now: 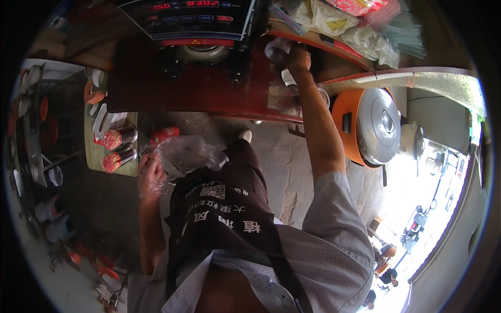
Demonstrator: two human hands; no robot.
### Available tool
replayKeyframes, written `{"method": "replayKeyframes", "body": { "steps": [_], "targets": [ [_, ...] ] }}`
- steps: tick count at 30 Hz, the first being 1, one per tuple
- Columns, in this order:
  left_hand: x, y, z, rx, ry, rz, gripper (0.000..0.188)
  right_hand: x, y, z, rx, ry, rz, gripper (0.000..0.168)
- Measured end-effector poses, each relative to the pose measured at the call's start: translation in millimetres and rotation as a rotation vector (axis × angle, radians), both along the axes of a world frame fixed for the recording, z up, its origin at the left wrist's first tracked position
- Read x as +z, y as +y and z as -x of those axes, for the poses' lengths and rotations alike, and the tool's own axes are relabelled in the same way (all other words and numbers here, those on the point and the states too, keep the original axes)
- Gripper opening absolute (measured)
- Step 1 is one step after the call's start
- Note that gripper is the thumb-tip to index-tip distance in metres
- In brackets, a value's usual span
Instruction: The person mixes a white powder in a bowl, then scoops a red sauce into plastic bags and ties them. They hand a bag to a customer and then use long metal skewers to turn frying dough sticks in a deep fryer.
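Note:
My left hand (153, 172), in a clear plastic glove, hangs at my left side with its fingers on a thin clear plastic bag (190, 153). The bag spreads in front of my dark apron (219, 211). My right hand (298, 58) reaches forward to the edge of a wooden shelf on the dark red table (188, 92). A clear plastic cup or lid (276, 50) sits against its fingers; their far side is hidden, so I cannot tell whether they grip it. A piece of white paper (288, 77) lies just below that hand.
A digital scale (191, 19) with a lit display stands ahead. Bagged goods (332, 19) fill the upper right shelf. An orange lidded pot (348, 125) stands at right. Two containers of red-tipped sticks (122, 137) rest on a small side table (92, 156) at left.

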State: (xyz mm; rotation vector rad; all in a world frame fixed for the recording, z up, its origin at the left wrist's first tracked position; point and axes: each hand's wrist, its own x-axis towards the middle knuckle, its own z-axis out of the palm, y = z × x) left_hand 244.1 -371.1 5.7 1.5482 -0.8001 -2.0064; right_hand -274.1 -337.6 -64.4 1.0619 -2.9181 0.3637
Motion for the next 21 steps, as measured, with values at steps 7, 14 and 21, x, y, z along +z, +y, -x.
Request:
{"method": "replayKeyframes", "body": {
  "steps": [7,14,21],
  "targets": [
    [-3,-4,-18,0.022,-0.031,0.040,0.011,-16,-51,28,0.234,0.012,0.302,0.043],
    [1,-16,-34,0.073,-0.014,0.040,0.012,-65,-54,62,0.278,-0.102,0.770,0.037],
    [-1,-25,-55,0.096,0.029,0.025,0.015,46,6,-114,-0.156,-0.529,0.924,0.016]
  ]
}}
